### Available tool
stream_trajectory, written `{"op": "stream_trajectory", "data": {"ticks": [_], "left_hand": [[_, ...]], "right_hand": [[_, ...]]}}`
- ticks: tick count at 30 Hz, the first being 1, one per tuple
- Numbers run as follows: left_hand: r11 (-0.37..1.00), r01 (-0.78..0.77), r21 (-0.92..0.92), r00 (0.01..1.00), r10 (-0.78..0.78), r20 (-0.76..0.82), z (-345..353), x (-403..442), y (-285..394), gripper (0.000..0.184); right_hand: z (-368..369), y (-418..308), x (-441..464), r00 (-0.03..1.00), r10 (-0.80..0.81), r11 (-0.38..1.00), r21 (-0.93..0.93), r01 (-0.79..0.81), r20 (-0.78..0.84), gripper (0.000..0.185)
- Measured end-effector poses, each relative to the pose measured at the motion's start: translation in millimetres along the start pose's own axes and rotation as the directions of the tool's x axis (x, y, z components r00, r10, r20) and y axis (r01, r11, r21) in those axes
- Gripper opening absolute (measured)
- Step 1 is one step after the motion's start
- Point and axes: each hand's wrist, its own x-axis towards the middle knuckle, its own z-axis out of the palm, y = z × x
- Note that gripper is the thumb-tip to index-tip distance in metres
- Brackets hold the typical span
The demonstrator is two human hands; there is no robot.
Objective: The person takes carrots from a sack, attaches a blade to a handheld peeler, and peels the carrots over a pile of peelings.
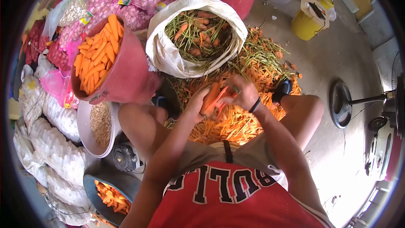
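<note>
My left hand (197,101) is wrapped round a carrot (209,99) in front of my lap. Close to its right side, my right hand (244,93) grips a red peeler (221,100), which lies against or just beside the carrot. Beneath both hands spreads a heap of orange peelings (236,127). Beyond them an open white sack (162,29) holds unpeeled carrots with green stalks. To the left, a tilted red bucket (133,74) is full of peeled carrots (99,59).
Pink net bags (101,2) and white sacks (59,147) line the left side. A pale basin (84,122) and a dark container with carrot pieces (90,185) stand at lower left. A yellow bucket (303,25) and a fan base (339,103) are right.
</note>
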Motion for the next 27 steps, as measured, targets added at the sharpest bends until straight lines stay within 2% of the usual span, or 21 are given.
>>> {"op": "stream_trajectory", "data": {"ticks": [1, 2, 3, 5, 6, 7, 9, 10, 11, 12, 13, 15, 16, 19, 20, 21, 23, 25, 26, 27], "left_hand": [[0.999, 0.002, 0.046, 1.0, -0.002, -0.001, 6.2, -6.8, 5.6, 0.036], [0.993, 0.099, 0.057, 0.995, -0.1, 0.009, 12.3, -18.0, 12.9, 0.036], [0.992, 0.107, 0.067, 0.994, -0.107, 0.004, 11.8, -19.2, 12.9, 0.036], [0.99, 0.115, 0.081, 0.993, -0.115, 0.001, 11.3, -19.7, 13.3, 0.037], [0.992, 0.098, 0.078, 0.994, -0.101, 0.032, 5.2, -15.3, 10.9, 0.037], [0.996, 0.09, 0.03, 0.996, -0.089, -0.007, 7.8, -12.9, 11.8, 0.037], [0.995, 0.07, -0.072, 0.992, -0.077, -0.099, 11.3, -10.8, 10.7, 0.038], [0.997, 0.009, -0.074, 0.993, -0.018, -0.116, 16.3, -6.5, 7.2, 0.035], [0.999, 0.026, -0.038, 0.997, -0.029, -0.066, 13.3, -7.0, 8.1, 0.035], [0.999, 0.048, -0.001, 0.999, -0.048, -0.02, 9.1, -10.2, 8.1, 0.035], [0.997, 0.068, 0.039, 0.997, -0.069, 0.031, 6.9, -13.9, 8.3, 0.034], [0.995, 0.068, 0.076, 0.998, -0.067, -0.017, 9.5, -16.8, 8.9, 0.034], [0.995, 0.064, 0.071, 0.997, -0.061, -0.054, 10.8, -18.1, 9.6, 0.034], [1.0, 0.023, -0.009, 0.997, -0.024, -0.07, 11.9, -7.5, 9.8, 0.033], [0.998, 0.023, -0.053, 0.998, -0.026, -0.061, 9.5, -3.8, 5.9, 0.033], [0.995, 0.025, -0.094, 0.998, -0.031, -0.055, 10.7, -4.2, 5.3, 0.033], [0.998, 0.054, -0.031, 0.998, -0.055, -0.02, 7.4, -10.2, 4.2, 0.033], [0.995, 0.094, 0.031, 0.995, -0.094, 0.019, 9.7, -17.5, 9.3, 0.031], [0.993, 0.093, 0.068, 0.995, -0.091, -0.034, 14.7, -17.4, 10.5, 0.031], [0.994, 0.097, 0.05, 0.995, -0.096, -0.024, 12.3, -16.3, 10.4, 0.031]], "right_hand": [[-6.3, 11.0, 5.0, 0.999, 0.02, 1.0, -0.003, -0.02, -0.027, 0.056], [-16.7, 20.6, 6.7, 0.975, 0.223, 0.975, -0.014, -0.222, 0.016, 0.059], [-21.5, 38.8, 7.4, 0.964, 0.229, 0.973, 0.024, -0.228, -0.139, 0.062], [-36.0, 46.2, 15.3, 0.893, 0.425, 0.899, -0.046, -0.435, -0.145, 0.065], [-39.0, 35.2, 15.7, 0.876, 0.471, 0.881, -0.005, -0.474, -0.104, 0.066], [-28.2, 28.9, 11.9, 0.92, 0.378, 0.92, 0.15, -0.361, -0.107, 0.063], [-6.9, 7.1, 2.5, 0.998, 0.028, 0.995, 0.101, -0.022, -0.058, 0.058], [-8.9, 4.7, 4.0, 0.999, 0.008, 0.998, 0.059, -0.005, -0.049, 0.057], [-8.4, 1.5, 4.0, 0.999, -0.005, 1.0, 0.025, 0.006, -0.041, 0.057], [-4.9, -0.6, 1.2, 0.999, -0.013, 1.0, -0.005, 0.013, -0.032, 0.056], [-12.5, 13.6, 4.5, 0.995, 0.098, 0.995, 0.028, -0.098, -0.028, 0.058], [-25.1, 37.1, 11.7, 0.941, 0.291, 0.956, 0.013, -0.293, -0.173, 0.058], [-30.0, 42.8, 14.6, 0.934, 0.274, 0.95, -0.083, -0.299, -0.227, 0.057], [-23.5, 13.3, 9.9, 0.928, 0.372, 0.914, 0.169, -0.37, 0.019, 0.057], [-8.4, 2.6, 3.8, 0.992, 0.043, 0.996, 0.086, -0.033, -0.117, 0.055], [-5.1, -13.2, 1.5, 1.0, -0.004, 0.997, 0.075, 0.005, -0.004, 0.053], [-5.7, -5.3, -0.4, 0.999, 0.037, 0.999, -0.036, -0.037, -0.005, 0.054], [-15.7, 27.9, 6.2, 0.975, 0.218, 0.976, 0.028, -0.217, -0.053, 0.058], [-24.3, 34.4, 10.6, 0.964, 0.181, 0.981, -0.037, -0.192, -0.193, 0.06], [-23.7, 51.2, 10.2, 0.935, 0.21, 0.953, -0.152, -0.261, -0.285, 0.059]]}}
